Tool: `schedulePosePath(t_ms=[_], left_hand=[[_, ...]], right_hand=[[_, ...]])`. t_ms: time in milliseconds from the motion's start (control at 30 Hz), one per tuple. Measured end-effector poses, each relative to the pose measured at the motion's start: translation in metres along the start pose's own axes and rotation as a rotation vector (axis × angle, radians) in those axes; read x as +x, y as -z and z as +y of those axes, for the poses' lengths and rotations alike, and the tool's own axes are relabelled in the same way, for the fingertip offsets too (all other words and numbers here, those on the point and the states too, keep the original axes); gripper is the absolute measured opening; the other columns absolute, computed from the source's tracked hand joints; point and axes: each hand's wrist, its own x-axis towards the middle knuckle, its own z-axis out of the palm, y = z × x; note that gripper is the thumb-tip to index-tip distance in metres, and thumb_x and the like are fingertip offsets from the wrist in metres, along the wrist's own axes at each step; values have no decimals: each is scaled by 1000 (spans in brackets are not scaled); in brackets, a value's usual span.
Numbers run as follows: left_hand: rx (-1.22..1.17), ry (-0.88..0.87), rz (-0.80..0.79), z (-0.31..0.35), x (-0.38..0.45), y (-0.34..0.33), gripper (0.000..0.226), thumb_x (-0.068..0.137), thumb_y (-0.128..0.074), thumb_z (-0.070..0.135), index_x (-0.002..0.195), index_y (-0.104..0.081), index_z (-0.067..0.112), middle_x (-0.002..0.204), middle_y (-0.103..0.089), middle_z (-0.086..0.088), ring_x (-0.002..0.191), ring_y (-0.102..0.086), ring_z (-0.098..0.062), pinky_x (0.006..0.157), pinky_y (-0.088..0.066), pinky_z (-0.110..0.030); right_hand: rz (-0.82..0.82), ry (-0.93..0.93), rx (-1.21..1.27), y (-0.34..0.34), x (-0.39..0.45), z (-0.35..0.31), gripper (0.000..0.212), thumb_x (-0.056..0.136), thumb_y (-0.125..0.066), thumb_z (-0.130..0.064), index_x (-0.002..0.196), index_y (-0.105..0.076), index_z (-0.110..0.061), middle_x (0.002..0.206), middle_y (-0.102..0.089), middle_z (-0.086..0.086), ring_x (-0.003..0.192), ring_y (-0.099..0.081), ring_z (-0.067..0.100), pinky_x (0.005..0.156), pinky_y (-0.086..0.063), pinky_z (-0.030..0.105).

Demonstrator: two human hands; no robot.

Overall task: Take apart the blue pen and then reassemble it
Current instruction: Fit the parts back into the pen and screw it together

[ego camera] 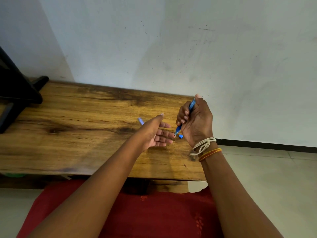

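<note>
Nearest to the viewer there is a red cloth [137,215] over the person's lap, and both bare forearms reach forward from it over the front edge of a low wooden table [77,134]. On the right wrist I see white threads [204,146] tied around, and just below them a thin orange and yellow band [210,154]. The left hand [155,134] is open, with the palm turned to the right and a little up, the fingers spread and the thumb pointing away; it holds nothing and stays above the table top. The right hand [195,121] is closed in a fist around the blue pen [186,115], which stands steeply tilted: the upper end comes out near the thumb, and the lower end comes out under the fist and points down to the table, very close to the fingertips of the left hand. I cannot tell if it touches them. Just beside this lower end a small blue piece [180,136] lies on the wood, apart from the pen. Behind the left hand, partly hidden by the thumb, a pale blue part [140,120] lies on the table; it is blurred. At the far left of the table stands a black object [17,93]. Behind everything is a white wall [171,48] with some dark marks, and at the right a pale tiled floor [265,177].
</note>
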Motion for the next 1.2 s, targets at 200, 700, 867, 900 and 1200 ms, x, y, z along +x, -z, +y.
schedulePosePath(t_ms=[200, 700, 867, 900, 1200], left_hand=[[-1, 0, 7, -1, 1, 1, 57, 99, -28, 51, 118, -58, 7, 100, -72, -18, 84, -69, -29, 78, -51, -34], [-61, 37, 15, 3, 2, 7, 51, 102, -28, 43, 121, -57, 5, 91, -72, -14, 82, -69, -27, 78, -51, -32], [-181, 51, -8, 6, 0, 11, 54, 102, -27, 40, 116, -61, 1, 87, -74, -14, 77, -72, -26, 71, -53, -31], [-192, 54, -11, 6, 0, 12, 54, 102, -27, 40, 115, -62, 1, 86, -75, -14, 77, -72, -25, 70, -54, -31], [-219, 54, 0, 7, -1, 12, 54, 102, -28, 41, 110, -64, 1, 82, -76, -14, 74, -73, -25, 70, -54, -31]], right_hand=[[14, 25, 8, 1, 1, 1, 50, 90, -36, -49, 57, -38, -12, 48, -29, -1, 51, -22, 18, 53, -22, 32], [106, -126, 524, 31, 10, 10, 56, 86, -37, -63, 60, -43, -15, 52, -35, 1, 51, -34, 16, 58, -31, 29], [159, -130, 684, 38, 12, 12, 55, 88, -34, -60, 58, -40, -14, 49, -36, 2, 48, -35, 17, 59, -30, 29], [172, -128, 707, 39, 12, 12, 55, 88, -34, -59, 58, -40, -14, 49, -36, 2, 47, -35, 17, 59, -30, 29], [230, -127, 765, 41, 12, 14, 48, 88, -34, -50, 56, -38, -13, 49, -34, 3, 48, -33, 18, 60, -29, 29]])
